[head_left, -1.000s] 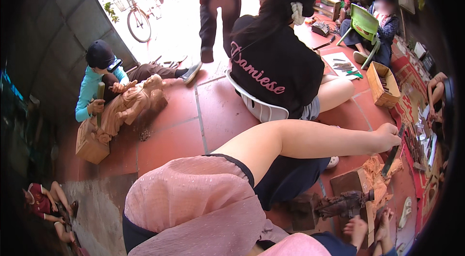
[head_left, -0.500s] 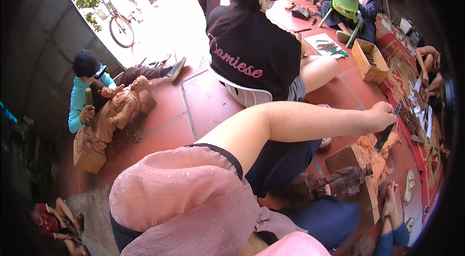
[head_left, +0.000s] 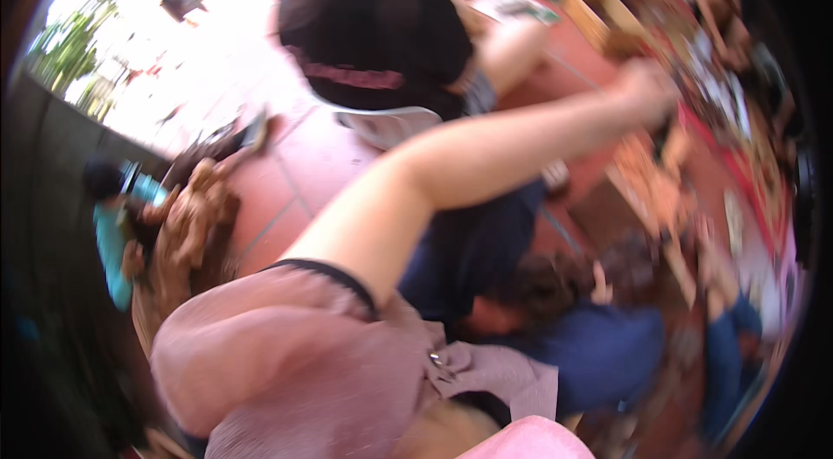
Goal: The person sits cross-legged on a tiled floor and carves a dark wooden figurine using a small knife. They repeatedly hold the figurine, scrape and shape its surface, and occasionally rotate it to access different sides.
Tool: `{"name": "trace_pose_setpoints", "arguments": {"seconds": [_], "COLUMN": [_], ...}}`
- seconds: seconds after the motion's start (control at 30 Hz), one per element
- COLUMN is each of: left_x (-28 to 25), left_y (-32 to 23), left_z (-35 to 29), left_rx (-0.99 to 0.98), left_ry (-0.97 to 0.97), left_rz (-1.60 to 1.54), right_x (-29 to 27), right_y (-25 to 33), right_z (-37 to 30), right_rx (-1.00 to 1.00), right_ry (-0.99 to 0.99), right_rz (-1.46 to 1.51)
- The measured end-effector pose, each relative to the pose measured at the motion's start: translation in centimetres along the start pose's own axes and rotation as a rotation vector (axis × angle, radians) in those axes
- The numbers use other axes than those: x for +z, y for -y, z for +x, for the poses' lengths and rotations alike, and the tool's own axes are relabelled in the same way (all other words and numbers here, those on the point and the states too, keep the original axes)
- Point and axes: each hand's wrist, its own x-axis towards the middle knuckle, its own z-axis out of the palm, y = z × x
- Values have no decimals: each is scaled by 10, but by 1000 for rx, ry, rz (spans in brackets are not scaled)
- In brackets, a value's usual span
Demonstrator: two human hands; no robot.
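My left arm, in a pink short sleeve (head_left: pixel 260 355), reaches from the lower left up to the right across the picture. My left hand (head_left: pixel 646 84) is at the far end with its fingers curled. It hangs over a cluttered strip of small brownish pieces (head_left: pixel 659 190) on the red tile floor (head_left: pixel 304 155). The view is blurred, so I cannot make out whether the hand holds anything. My right hand is out of view.
A person in a black top (head_left: pixel 373 34) sits on a white stool with their back to me. Someone in blue (head_left: pixel 607 355) crouches under my arm. At the left a person in teal (head_left: pixel 113 242) sits by a brown carved figure (head_left: pixel 191 225). More people and boxes line the far right.
The view has swung and tilted and is now blurred. My left arm now points further up to the right, and the seated people have shifted toward the top and left of the picture.
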Motion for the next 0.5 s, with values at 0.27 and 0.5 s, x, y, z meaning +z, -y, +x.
{"name": "trace_pose_setpoints", "arguments": {"seconds": [0.27, 0.5], "left_x": [-103, -98], "left_y": [-21, -46], "left_z": [12, 11], "left_rx": [-1082, -383], "left_ry": [63, 151], "left_rz": [-1449, -629], "right_x": [45, 10], "right_y": [-8, -27], "right_z": [-5, -7], "right_rx": [-46, 72], "right_ry": [8, -41], "right_rz": [264, 163]}}
